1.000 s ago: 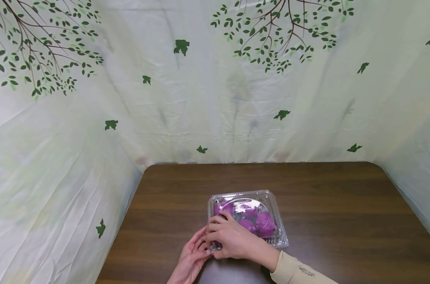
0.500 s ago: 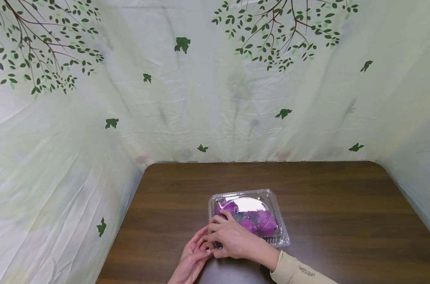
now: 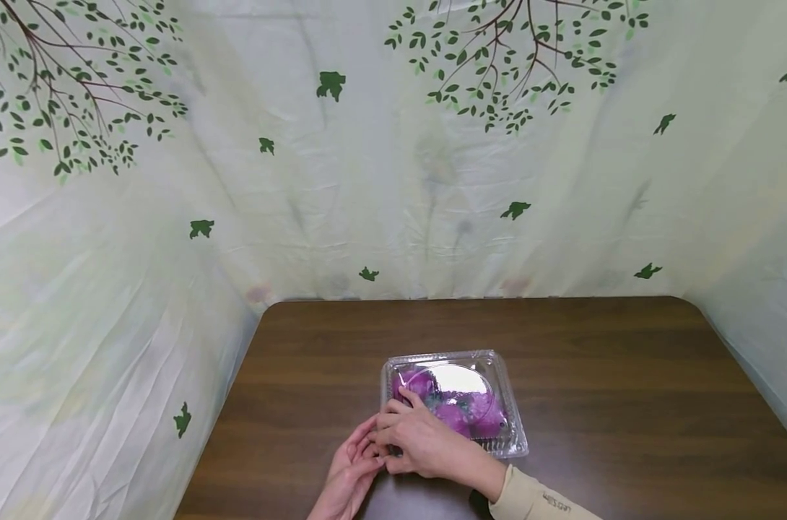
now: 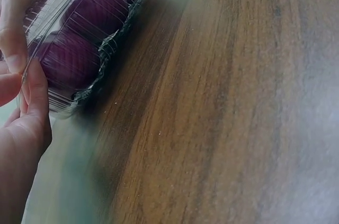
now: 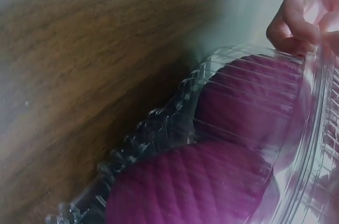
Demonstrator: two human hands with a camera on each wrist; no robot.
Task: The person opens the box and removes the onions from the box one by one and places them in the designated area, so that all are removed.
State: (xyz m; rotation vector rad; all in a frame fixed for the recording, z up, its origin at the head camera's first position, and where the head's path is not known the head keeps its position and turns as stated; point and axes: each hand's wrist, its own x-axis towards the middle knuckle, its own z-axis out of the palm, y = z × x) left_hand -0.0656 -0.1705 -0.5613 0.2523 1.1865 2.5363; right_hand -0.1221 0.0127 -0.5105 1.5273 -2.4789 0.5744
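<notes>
A clear plastic clamshell box [image 3: 509,404] stands on the table with its lid down, and several purple round pieces [image 3: 452,419] show through it. What they are I cannot tell; one looks ridged in the right wrist view. My left hand [image 3: 349,473] is at the box's near left corner, pinching the rim between thumb and fingers, as the left wrist view shows. Just beside it, my right hand [image 3: 426,440] reaches over the lid with curled fingers and grips the same corner. The right fingertips are partly hidden by the hand. Close up, the box's ribbed wall [image 5: 249,57] encloses the purple pieces.
The brown wooden table [image 3: 601,375] extends around the box on both sides and behind it. A pale cloth curtain [image 3: 432,238] with printed branches and leaves hangs along the back and sides. A small dark object [image 3: 479,503] shows by the right sleeve, partly hidden.
The hands and the box keep nearly the same places. The right hand shifts very slightly, and the reflection on the lid changes. The head view itself sways a little.
</notes>
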